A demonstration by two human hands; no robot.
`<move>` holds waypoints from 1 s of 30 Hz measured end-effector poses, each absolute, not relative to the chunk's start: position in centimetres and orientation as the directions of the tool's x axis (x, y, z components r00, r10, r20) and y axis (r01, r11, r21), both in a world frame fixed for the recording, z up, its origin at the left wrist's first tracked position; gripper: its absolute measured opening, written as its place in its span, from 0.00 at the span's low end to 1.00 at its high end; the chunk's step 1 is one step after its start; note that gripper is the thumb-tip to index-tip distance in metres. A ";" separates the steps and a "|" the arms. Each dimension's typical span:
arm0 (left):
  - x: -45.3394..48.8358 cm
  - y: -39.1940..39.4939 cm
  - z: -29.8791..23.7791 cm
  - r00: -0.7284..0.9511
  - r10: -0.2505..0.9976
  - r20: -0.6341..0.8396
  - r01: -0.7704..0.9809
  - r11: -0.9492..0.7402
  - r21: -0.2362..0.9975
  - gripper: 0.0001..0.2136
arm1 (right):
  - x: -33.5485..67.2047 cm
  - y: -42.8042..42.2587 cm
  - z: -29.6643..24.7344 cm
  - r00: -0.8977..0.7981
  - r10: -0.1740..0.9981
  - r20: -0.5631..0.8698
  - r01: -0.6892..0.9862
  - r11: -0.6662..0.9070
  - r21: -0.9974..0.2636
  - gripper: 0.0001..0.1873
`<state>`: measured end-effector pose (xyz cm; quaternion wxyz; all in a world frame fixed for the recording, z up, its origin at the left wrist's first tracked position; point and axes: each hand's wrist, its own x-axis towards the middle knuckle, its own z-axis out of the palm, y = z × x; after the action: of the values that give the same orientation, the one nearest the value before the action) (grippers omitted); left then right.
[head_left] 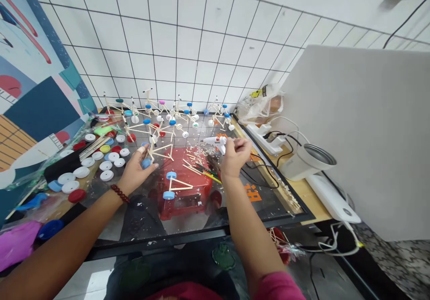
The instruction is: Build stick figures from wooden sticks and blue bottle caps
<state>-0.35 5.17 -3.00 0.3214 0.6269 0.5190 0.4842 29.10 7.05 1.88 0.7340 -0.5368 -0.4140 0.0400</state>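
My left hand (136,171) grips a small frame of wooden sticks (160,150) with a blue bottle cap (146,163) at its lower corner, held just above the glass table (268,201). My right hand (235,153) is closed around a white glue gun (215,141) whose nozzle points left toward the frame. A finished stick triangle with two blue caps (174,184) lies on the glass between my hands. Loose wooden sticks (196,168) lie near my right wrist.
Several stick-and-cap models (174,116) stand along the tiled wall. Loose white, red and blue caps (97,156) cover the left side. A power strip (268,139), a white pot (307,160) and a plastic bag (260,105) sit right. A red stool (188,188) shows under the glass.
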 end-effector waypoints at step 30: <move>-0.8 5.4 -2.4 0.104 0.978 0.183 0.402 -0.209 0.892 0.33 | 34.2 6.3 3.3 0.048 0.924 0.380 0.433 0.323 -0.841 0.21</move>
<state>-0.83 5.39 -2.37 0.3465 0.6572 0.5246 0.4157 34.24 6.27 3.31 0.4965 -0.5267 -0.6443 0.2469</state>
